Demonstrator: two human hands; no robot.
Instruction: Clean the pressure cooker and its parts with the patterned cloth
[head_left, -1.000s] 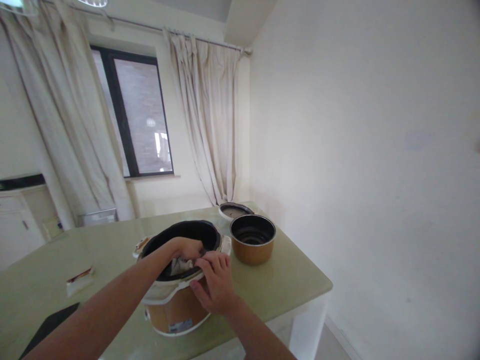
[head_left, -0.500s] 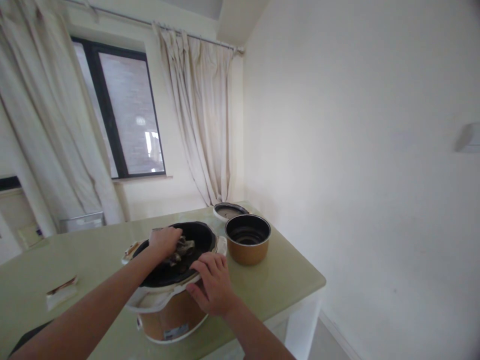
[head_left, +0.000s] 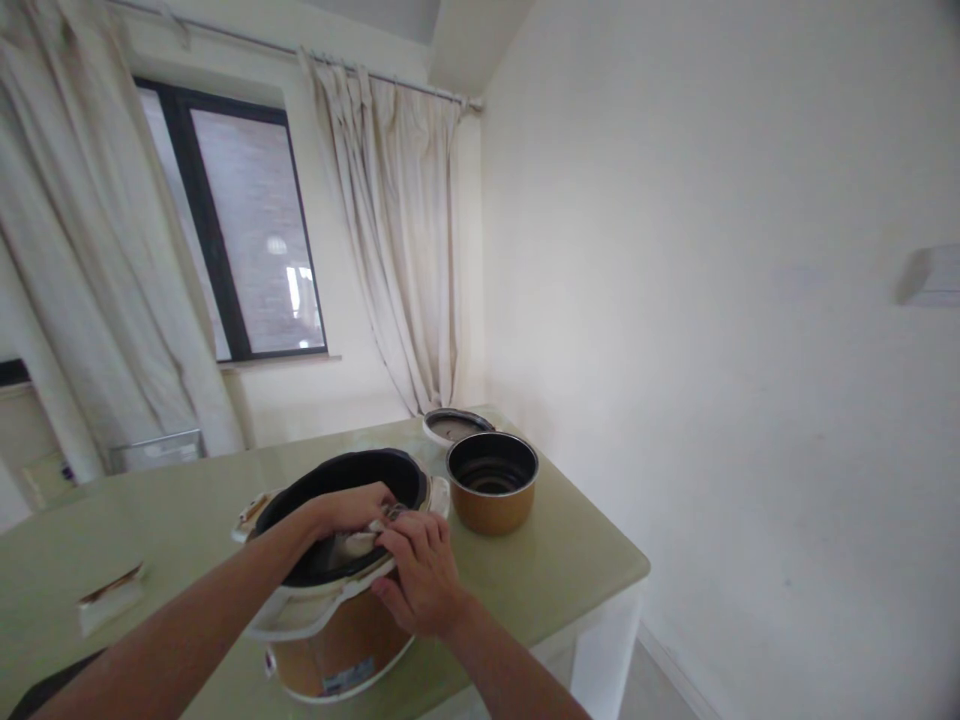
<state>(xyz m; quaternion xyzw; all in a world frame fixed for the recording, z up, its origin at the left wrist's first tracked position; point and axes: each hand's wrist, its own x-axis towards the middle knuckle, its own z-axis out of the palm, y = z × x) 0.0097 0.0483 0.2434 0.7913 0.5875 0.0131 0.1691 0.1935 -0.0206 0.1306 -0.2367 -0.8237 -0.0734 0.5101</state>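
Note:
A gold and white cooker body (head_left: 334, 640) stands on the pale green table (head_left: 570, 570), its dark inside open to view. My left hand (head_left: 346, 507) reaches into it, fingers closed on a crumpled grey cloth (head_left: 352, 545) pressed against the near inner wall. My right hand (head_left: 421, 585) grips the cooker's white rim on the near right side, thumb on the outer wall, fingers over the edge beside the cloth.
A gold inner pot (head_left: 492, 481) with a dark inside stands right of the cooker. Behind it lies a round white lid (head_left: 452, 425). A folded paper packet (head_left: 109, 597) lies at the left. A dark mat (head_left: 45, 690) shows at the bottom left corner.
My left hand with the cloth has swept from the far left of the cooker's inside back to the near right wall. The right hand has kept its hold on the rim.

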